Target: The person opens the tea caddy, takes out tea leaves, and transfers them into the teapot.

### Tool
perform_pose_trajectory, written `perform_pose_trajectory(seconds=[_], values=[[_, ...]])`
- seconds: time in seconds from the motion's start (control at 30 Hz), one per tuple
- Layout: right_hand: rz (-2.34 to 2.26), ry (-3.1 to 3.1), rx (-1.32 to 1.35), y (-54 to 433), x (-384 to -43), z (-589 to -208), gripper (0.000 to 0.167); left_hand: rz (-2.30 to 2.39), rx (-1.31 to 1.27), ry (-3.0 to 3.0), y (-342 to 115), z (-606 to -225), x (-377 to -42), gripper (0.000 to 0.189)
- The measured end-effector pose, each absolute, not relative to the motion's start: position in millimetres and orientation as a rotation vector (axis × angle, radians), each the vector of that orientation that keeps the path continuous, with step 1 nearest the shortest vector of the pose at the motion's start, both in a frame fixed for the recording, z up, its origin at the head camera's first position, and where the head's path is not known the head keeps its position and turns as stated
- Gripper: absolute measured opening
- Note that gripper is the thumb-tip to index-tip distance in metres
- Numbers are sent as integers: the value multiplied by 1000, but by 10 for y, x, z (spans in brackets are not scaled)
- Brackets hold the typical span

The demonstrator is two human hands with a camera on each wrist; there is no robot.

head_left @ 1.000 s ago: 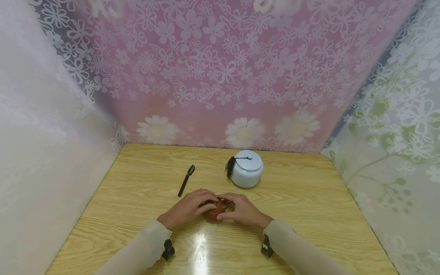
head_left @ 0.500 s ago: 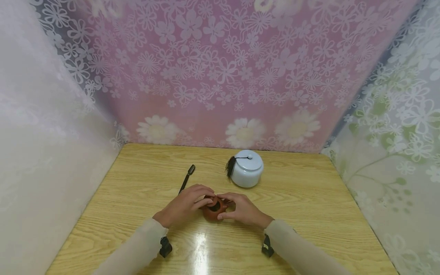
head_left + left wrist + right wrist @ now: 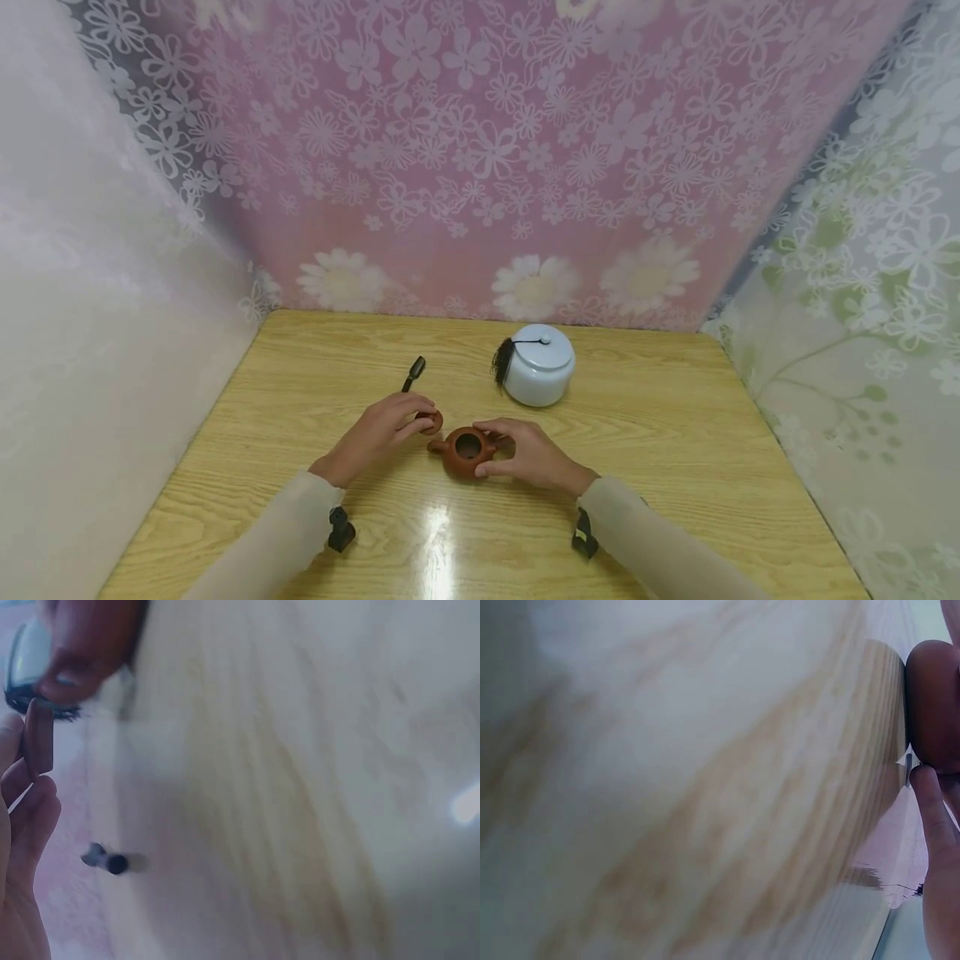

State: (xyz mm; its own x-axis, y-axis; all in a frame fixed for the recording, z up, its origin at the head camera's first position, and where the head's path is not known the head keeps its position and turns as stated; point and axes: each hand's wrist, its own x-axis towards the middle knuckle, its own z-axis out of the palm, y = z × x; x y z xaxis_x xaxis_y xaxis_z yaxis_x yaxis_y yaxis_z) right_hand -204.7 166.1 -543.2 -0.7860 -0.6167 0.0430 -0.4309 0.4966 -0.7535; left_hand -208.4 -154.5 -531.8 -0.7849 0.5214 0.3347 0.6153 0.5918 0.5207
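Observation:
A small reddish-brown clay teapot (image 3: 457, 468) stands uncovered on the wooden table, its round opening facing up and its loop handle to the left. My right hand (image 3: 528, 456) holds it from the right, thumb and fingers around the body by the spout. Just left of the pot, my left hand (image 3: 373, 435) pinches the teapot's round lid (image 3: 433, 423). The left wrist view shows the lid (image 3: 40, 739) edge-on between thumb and fingers, apart from the pot (image 3: 94, 641). In the right wrist view, fingers (image 3: 934, 817) press against the pot's side (image 3: 933, 705).
Behind the right hand stands a lidded white jar (image 3: 538, 382) with a black tassel (image 3: 503, 365). A black tea scoop (image 3: 417, 367) lies beyond the left hand, its handle partly covered by it. Floral cloth walls (image 3: 480, 167) enclose the back and sides of the table (image 3: 637, 400).
My left hand has lifted the lid off the teapot and carried it left, exposing the opening and the handle. The right hand has kept its hold on the pot.

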Motion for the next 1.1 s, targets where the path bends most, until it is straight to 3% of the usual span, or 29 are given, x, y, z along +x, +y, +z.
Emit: perform_pose_trajectory(seconds=[0.5, 1.1], values=[[-1145, 2519, -915, 1652, -2051, -5436, 78, -914, -900, -2728, -1656, -5532, -2136, 21], [-1336, 2507, -847, 1839, -2158, -5261, 71, -966, -928, -2750, -1649, -5427, -2220, 28]])
